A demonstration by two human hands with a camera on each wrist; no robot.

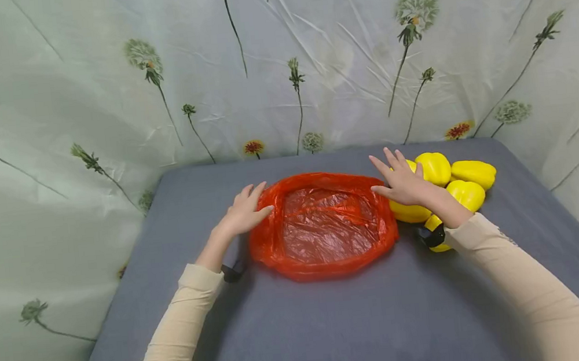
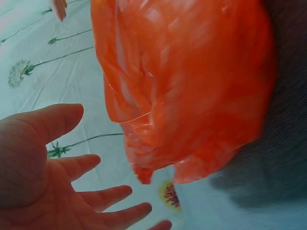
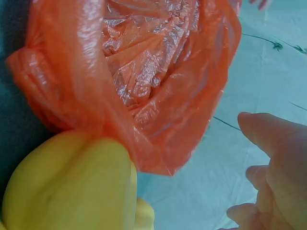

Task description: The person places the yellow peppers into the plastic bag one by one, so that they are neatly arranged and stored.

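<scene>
A red plastic bag [image 1: 329, 267] stands on the table with its mouth spread wide and its rim folded outward. At the bag's left edge is my left hand [image 1: 242, 213], fingers spread and holding nothing; in the left wrist view a gap shows between that hand [image 2: 72, 182] and the bag [image 2: 192, 86]. My right hand [image 1: 404, 183] hovers by the bag's right edge with fingers spread, above several yellow bell peppers [image 1: 466, 194]. The right wrist view shows one bell pepper [image 3: 72, 187] against the bag's side, while the right hand [image 3: 283, 167] stays apart from both.
A grey cloth covers the table [image 1: 325, 334]. Behind it and along the sides hangs a pale curtain [image 1: 241, 109] printed with dandelions. Black straps [image 1: 433, 236] sit on both wrists. The bell peppers cluster at the table's back right, partly hidden by the right arm.
</scene>
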